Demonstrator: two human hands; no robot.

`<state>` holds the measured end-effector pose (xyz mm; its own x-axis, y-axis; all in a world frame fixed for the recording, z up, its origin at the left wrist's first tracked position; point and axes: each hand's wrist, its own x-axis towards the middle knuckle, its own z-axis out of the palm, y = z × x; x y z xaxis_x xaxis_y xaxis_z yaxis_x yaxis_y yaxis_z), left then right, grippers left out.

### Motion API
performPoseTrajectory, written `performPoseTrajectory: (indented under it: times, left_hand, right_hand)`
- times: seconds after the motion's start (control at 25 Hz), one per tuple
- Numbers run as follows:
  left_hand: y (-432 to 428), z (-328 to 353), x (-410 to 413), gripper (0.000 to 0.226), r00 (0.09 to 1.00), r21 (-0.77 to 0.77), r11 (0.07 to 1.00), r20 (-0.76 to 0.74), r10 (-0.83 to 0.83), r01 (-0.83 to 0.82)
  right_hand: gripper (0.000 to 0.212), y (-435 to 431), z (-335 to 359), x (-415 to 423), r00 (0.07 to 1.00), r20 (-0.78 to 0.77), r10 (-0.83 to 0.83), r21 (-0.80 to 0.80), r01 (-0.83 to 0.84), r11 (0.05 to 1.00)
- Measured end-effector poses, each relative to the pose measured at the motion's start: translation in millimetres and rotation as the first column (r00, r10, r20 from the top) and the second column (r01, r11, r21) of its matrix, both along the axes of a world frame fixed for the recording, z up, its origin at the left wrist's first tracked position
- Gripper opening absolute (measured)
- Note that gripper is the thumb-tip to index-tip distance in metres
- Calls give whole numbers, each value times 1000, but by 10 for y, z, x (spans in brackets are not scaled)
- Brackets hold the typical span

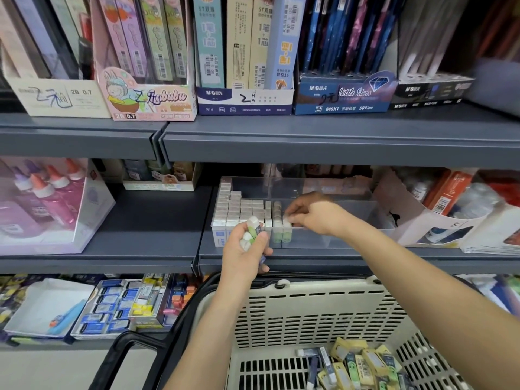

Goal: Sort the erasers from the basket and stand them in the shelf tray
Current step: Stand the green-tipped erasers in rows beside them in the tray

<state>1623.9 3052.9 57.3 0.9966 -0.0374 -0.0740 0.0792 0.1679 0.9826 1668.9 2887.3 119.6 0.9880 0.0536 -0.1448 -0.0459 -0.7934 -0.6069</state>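
The erasers [239,213] stand upright in tight rows at the left end of the clear plastic shelf tray [337,237], white tops up, sleeves pale blue on the left and green on the two rightmost columns. The right hand [315,213] reaches into the tray, its fingertips [291,218] pinched closed on the top of the last green-sleeved eraser [287,230] at the edge of the rows. The left hand [244,253] hovers just in front of the tray's front wall, its grip closed around a small bunch of green-and-white erasers [251,230]. To the right of the rows, the tray is bare, smooth and see-through, with plenty of room. It sits on a grey metal shelf [309,258]. Below, a beige slotted plastic basket [309,313] with a black handle holds a loose heap of yellow, green and blue wrapped erasers [360,364] in its near right corner.
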Motion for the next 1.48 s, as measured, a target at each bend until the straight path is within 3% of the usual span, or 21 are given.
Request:
performPoseTrajectory:
  times: [0.12,0.2,0.32,0.44,0.6,0.72,0.8,0.96,1.08,1.32,1.48]
  left_hand:
    - [-5,22,-7,11,1000,-14,1000,-17,-11,11]
    - [-8,32,-14,17,999,-13,1000,-29,-18,17]
    - [-10,24,-13,21,999,-1,1000,-44,-19,19]
    - [-10,12,-12,21,999,42,999,-27,-29,30]
    - [-12,14,-22,20,998,86,995,26,-50,47]
    - [-26,20,-45,22,997,113,992,55,-59,53]
    - [-38,28,-55,21,998,79,997,56,-29,25]
    - [-49,33,-50,13,1000,-46,999,11,21,-20]
    - [-44,33,-56,13,1000,-40,999,16,17,-17]
    - [-31,25,-31,15,999,-53,998,-7,31,-32]
    - [-28,7,-25,14,1000,-43,999,-7,27,-27]
  right_hand:
    - [21,0,-19,17,998,-12,61,-146,-62,987]
    - [24,-9,3,14,996,-27,80,-156,-83,984]
    - [25,-36,40,-23,998,-5,64,-105,-64,992]
    - [18,-5,102,-94,992,122,20,-43,-15,999]
    - [19,187,180,-263,986,150,79,97,-94,991]
    - [11,246,199,-323,977,170,126,88,-143,986]
    - [9,182,264,-260,983,167,74,120,-95,988]
    - [19,-27,336,0,961,172,-218,323,154,934]
    - [18,-92,219,59,963,156,-219,244,177,954]
    - [15,-79,37,110,989,57,-137,237,120,964]
    - [8,-14,-95,124,996,54,-69,118,63,991]
